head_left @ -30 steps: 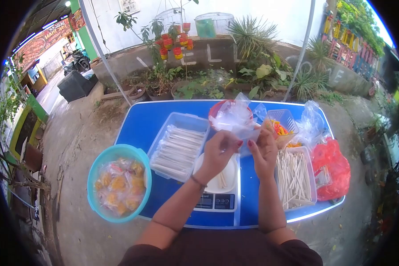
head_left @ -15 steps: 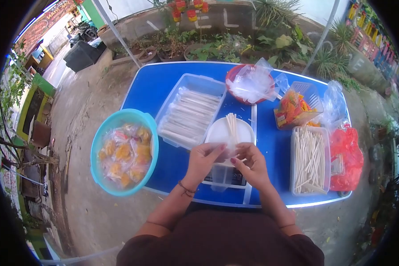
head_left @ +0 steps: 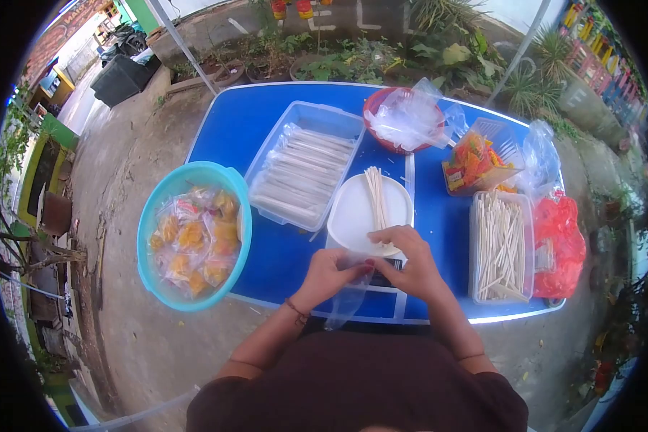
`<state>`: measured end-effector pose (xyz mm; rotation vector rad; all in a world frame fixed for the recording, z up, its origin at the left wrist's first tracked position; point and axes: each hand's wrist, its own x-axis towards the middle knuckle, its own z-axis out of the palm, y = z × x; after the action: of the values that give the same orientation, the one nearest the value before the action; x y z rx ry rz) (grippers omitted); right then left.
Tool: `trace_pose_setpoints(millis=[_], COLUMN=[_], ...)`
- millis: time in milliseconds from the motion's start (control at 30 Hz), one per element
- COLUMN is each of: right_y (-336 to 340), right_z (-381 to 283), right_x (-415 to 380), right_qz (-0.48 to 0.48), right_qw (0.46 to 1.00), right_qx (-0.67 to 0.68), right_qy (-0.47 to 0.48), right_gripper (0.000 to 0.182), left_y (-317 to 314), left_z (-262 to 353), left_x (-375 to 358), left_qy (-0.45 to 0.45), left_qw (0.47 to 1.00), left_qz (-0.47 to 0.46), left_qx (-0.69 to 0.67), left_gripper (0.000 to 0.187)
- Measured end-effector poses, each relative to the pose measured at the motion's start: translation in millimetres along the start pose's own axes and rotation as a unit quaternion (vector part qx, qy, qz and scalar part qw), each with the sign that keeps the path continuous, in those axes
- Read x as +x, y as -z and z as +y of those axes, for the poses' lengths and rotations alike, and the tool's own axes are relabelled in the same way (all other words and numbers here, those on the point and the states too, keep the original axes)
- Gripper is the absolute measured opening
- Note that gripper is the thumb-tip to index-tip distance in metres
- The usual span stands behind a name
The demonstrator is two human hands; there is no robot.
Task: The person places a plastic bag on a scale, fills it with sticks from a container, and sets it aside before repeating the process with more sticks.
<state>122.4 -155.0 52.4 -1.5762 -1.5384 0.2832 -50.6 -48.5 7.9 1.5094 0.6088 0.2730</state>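
A clear, narrow plastic bag (head_left: pixel 348 304) hangs below my left hand (head_left: pixel 331 275), whose thumb and fingers pinch it near its top. My right hand (head_left: pixel 414 265) meets it there, its thumb against the bag's upper edge and its fingers curled over. Just beyond my hands is a kitchen scale with a white round plate (head_left: pixel 349 210). A small bunch of pale thin sticks (head_left: pixel 376 194) lies on that plate, the near ends close to my right fingers. Part of the scale's dark front panel (head_left: pixel 387 275) shows beneath my hands.
The blue table (head_left: pixel 230 122) holds a clear box (head_left: pixel 261 205) of bagged stick bundles, a red bowl (head_left: pixel 392 144) of plastic bags, a basket (head_left: pixel 497 180) of orange packets, a box of loose sticks (head_left: pixel 500 248) and a red bag (head_left: pixel 558 245). A turquoise basin (head_left: pixel 145 266) holds bagged yellow-orange food.
My hands have come lower and nearer my body with the plastic bag, which now hangs toward the left. The sticks stay on the scale plate. The whole view has shifted slightly.
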Motion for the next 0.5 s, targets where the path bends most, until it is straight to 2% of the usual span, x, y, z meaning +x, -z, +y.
trace_pose_setpoints(millis=[67,167,233,333,367,467,500], right_y=[-5,-10,-11,-10,-9,-8,-7], right_z=[2,7,7,9,9,2,1], right_x=[-1,-8,-7,-7,-7,0,0], right_qz=[-0.038,-0.063,-0.042,-0.037,-0.039,0.063,0.046], right_qw=[0.999,0.989,0.992,0.995,0.995,0.996,0.999], right_qx=[0.005,0.084,0.064,0.024,0.008,-0.044,-0.011], right_qy=[-0.009,-0.106,-0.097,-0.088,-0.086,0.035,0.002], right_gripper=[0.027,0.022,0.019,0.014,0.012,0.015,0.014], left_y=[-1,-4,-4,-4,-4,-3,-1], left_z=[5,6,-3,-9,-8,1,5], left_x=[-5,-8,-8,-10,-10,-12,-11], left_qy=[0.009,-0.001,-0.014,0.034,0.037,0.046,0.047], left_qw=[1.0,0.999,0.999,0.982,0.985,0.994,0.997], left_qz=[-0.021,-0.029,-0.029,-0.078,-0.072,-0.055,-0.049], left_qx=[-0.003,-0.028,-0.015,-0.166,-0.154,-0.086,-0.039], left_gripper=[0.022,0.023,0.025,0.031,0.032,0.036,0.036])
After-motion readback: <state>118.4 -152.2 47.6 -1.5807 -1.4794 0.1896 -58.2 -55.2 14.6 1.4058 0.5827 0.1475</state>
